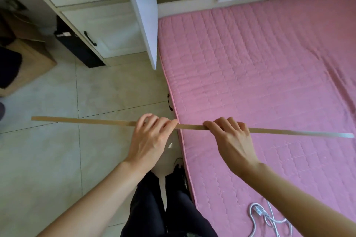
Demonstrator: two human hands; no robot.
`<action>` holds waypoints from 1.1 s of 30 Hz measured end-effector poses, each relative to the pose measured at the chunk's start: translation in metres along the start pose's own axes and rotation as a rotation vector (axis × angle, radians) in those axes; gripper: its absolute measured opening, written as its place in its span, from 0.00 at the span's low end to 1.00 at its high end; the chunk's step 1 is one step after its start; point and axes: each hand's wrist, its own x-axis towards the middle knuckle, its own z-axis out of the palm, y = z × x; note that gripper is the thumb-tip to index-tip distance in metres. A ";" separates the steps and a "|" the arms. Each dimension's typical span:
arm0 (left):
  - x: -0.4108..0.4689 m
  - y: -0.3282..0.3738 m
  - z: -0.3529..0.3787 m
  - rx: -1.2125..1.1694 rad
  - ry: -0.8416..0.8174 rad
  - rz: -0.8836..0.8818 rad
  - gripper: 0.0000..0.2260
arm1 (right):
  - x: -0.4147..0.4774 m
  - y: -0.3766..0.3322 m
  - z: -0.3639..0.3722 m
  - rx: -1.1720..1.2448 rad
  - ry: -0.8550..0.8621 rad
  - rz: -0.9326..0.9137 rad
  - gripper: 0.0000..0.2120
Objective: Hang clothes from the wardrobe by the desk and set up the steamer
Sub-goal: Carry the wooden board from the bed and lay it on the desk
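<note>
A pink quilted mattress [260, 75] fills the right side beside an open white wardrobe door [142, 15]. Left hand [152, 138] and right hand [231, 138] are each closed around a long thin wooden strip [86, 121], held level across the mattress edge. No writing is readable anywhere.

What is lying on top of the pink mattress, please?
On the pink mattress only a white cable lies, near its front edge. The wooden strip, held in both hands, passes above it; whether it touches is unclear.

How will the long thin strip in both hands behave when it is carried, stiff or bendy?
The strip probably stays fairly stiff: it runs nearly straight past the left hand and right hand. It looks thin, so likely light, and its long ends may wobble.
</note>
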 end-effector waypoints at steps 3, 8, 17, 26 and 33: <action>-0.007 -0.014 -0.035 0.021 0.035 -0.038 0.17 | 0.011 -0.027 -0.022 0.012 0.047 -0.022 0.24; -0.029 -0.041 -0.084 -0.016 0.038 -0.108 0.16 | 0.028 -0.076 -0.048 0.037 0.046 -0.074 0.26; -0.108 -0.115 -0.153 -0.066 0.069 -0.292 0.16 | 0.054 -0.200 -0.064 0.085 0.037 -0.203 0.23; -0.191 -0.212 -0.229 0.009 0.103 -0.440 0.14 | 0.092 -0.348 -0.059 0.203 0.057 -0.319 0.18; -0.221 -0.280 -0.272 0.083 0.151 -0.483 0.14 | 0.132 -0.430 -0.061 0.241 0.074 -0.392 0.16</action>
